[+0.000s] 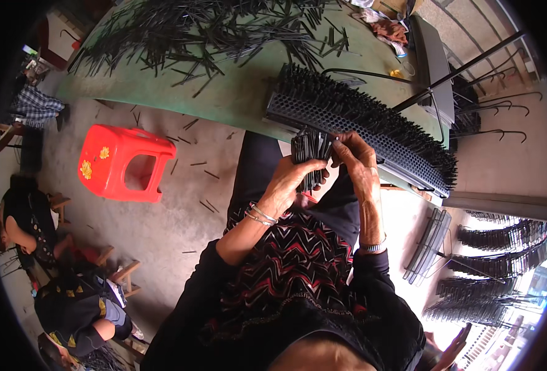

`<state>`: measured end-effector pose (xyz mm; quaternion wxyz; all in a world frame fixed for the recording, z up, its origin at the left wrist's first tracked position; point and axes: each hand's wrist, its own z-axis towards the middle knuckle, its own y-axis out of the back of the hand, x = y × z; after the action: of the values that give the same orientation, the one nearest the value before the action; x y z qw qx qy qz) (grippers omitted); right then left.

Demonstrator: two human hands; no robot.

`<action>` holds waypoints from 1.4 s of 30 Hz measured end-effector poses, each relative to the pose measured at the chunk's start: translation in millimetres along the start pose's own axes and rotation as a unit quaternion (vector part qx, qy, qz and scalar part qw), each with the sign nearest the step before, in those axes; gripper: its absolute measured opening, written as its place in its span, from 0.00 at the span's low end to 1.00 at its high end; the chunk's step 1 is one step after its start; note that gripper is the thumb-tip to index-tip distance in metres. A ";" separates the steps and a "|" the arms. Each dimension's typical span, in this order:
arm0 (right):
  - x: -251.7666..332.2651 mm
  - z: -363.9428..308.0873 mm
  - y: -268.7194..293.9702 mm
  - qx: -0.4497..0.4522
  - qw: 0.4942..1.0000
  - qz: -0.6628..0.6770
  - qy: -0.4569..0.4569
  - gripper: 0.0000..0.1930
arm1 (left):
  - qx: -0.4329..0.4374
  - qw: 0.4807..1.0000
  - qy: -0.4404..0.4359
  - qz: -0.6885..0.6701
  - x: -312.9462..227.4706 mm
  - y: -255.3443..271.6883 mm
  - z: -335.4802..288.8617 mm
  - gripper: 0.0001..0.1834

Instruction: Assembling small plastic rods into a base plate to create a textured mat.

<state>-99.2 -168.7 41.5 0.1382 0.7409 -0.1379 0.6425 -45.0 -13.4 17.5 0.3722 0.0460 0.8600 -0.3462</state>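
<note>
My left hand [290, 177] is closed around a bundle of thin black strips [310, 146], held upright above my lap. At the bundle's right side, the fingers of my right hand [357, 156] are pinched together; what lies between the fingertips is too small to make out. Just beyond both hands, a long black perforated rack [354, 128] runs slantwise along the table edge. Many black strips stand packed in its holes like bristles. Both hands are below the rack's near side, close to its left half.
Loose black strips [205, 37] are heaped on the green table [162, 96]. A red plastic stool [110, 162] stands on the floor at left, with scattered strips nearby. Crumpled cloth [388, 29] lies at the table's far right. Racks of black pieces [502, 250] hang at right. Other people sit at left.
</note>
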 end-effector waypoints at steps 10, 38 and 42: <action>9.5 4.8 6.2 0.033 0.996 -0.075 -0.032 0.06 | 0.013 0.998 -0.059 0.030 8.3 6.7 1.6 0.10; 19.6 66.9 -14.9 -0.221 0.903 -0.258 0.262 0.03 | -0.084 0.994 -0.041 -0.061 -0.7 21.3 12.4 0.09; 14.7 78.0 -15.4 -0.223 0.889 -0.289 0.277 0.06 | -0.076 0.995 -0.022 -0.068 -1.8 19.1 8.0 0.11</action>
<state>-20.0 -184.7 45.0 0.5126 0.4893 -0.0134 0.7054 -32.5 -3.7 4.1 0.3686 -0.0489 0.8766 -0.3053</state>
